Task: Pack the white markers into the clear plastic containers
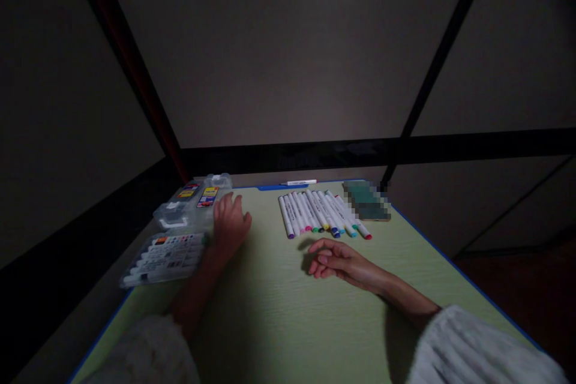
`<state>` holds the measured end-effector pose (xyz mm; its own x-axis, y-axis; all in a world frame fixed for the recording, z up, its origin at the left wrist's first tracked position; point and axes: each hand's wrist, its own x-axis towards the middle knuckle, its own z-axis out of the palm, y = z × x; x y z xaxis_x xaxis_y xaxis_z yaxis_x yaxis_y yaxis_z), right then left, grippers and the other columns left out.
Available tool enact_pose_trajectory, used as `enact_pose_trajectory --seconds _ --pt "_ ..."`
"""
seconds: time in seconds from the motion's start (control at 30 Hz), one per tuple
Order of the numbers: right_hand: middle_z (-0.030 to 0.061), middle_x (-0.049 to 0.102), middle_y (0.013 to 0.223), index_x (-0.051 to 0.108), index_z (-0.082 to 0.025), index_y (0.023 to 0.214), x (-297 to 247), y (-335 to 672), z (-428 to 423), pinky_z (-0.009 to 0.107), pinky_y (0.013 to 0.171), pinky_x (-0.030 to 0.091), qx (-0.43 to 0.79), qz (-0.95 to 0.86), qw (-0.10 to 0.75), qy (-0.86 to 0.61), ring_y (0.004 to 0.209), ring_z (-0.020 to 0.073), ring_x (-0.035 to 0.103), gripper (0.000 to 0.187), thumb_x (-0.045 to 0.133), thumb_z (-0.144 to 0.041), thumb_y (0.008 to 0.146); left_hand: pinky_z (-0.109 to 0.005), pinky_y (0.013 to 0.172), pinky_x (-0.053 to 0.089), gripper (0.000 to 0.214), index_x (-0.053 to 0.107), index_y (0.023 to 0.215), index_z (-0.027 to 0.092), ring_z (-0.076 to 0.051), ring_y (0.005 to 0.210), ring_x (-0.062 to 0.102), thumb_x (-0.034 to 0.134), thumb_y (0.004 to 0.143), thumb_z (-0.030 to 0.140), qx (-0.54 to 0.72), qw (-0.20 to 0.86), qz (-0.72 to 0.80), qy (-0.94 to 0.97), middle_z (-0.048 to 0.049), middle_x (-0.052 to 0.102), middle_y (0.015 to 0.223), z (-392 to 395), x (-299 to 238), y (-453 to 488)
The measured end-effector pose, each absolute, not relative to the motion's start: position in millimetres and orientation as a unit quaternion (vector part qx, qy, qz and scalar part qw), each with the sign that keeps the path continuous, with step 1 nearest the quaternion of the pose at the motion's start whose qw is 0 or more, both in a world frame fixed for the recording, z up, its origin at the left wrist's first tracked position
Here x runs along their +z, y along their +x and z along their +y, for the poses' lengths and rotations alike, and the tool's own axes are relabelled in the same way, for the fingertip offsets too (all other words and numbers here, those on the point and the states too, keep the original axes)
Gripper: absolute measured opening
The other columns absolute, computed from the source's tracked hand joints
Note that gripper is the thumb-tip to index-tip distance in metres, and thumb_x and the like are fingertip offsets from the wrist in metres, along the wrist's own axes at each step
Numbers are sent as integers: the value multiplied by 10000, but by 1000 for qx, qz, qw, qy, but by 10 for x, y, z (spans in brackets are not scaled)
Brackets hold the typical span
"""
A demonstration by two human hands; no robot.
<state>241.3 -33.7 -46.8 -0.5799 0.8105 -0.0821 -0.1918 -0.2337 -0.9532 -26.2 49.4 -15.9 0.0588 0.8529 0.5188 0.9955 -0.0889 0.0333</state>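
Note:
My left hand [230, 222] is at the left side of the table, fingers spread, beside a clear plastic case [177, 214] with coloured labels. Just below that hand lies a transparent pack of white markers [164, 259]; I see nothing held in the fingers. Toward the middle right, my right hand [335, 259] rests with loosely curled fingers apart and nothing visible in it. Beyond it, a row of white markers [310, 211] with coloured ends lies side by side on the table, the right-hand ones slanted and partly overlapping.
A single white marker [301, 182] lies along the far edge by a blue strip [283, 188]. At the far right is a flat green pixelated object [366, 199]. The pale green table [288, 324] has blue edging, and a wall [288, 60] rises behind it.

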Motion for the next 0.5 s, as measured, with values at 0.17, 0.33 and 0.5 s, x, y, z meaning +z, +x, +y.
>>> enact_pose_trajectory --seconds 0.17,0.33,0.5 --pt "40 680 823 535 -168 975 -459 2414 -337 220 661 469 727 -512 341 -304 712 91 631 257 641 -298 779 -495 1043 214 589 394 1250 -34 -370 1255 334 458 776 309 -134 192 -736 -635 -291 384 1314 620 -126 -550" --pt "38 677 824 537 -165 971 -462 2417 -332 220 651 469 729 -515 341 -293 709 90 628 241 635 -283 785 -487 1040 232 610 391 1257 -45 -363 1248 350 441 783 335 -90 152 -758 -627 -290 379 1325 670 -175 -718" --pt "46 678 829 541 -157 963 -473 2417 -323 218 655 468 725 -523 339 -293 715 89 629 244 638 -288 782 -495 1018 271 594 390 1268 -26 -369 1248 342 422 790 325 -94 149 -755 -632 -263 405 1315 675 -178 -734"
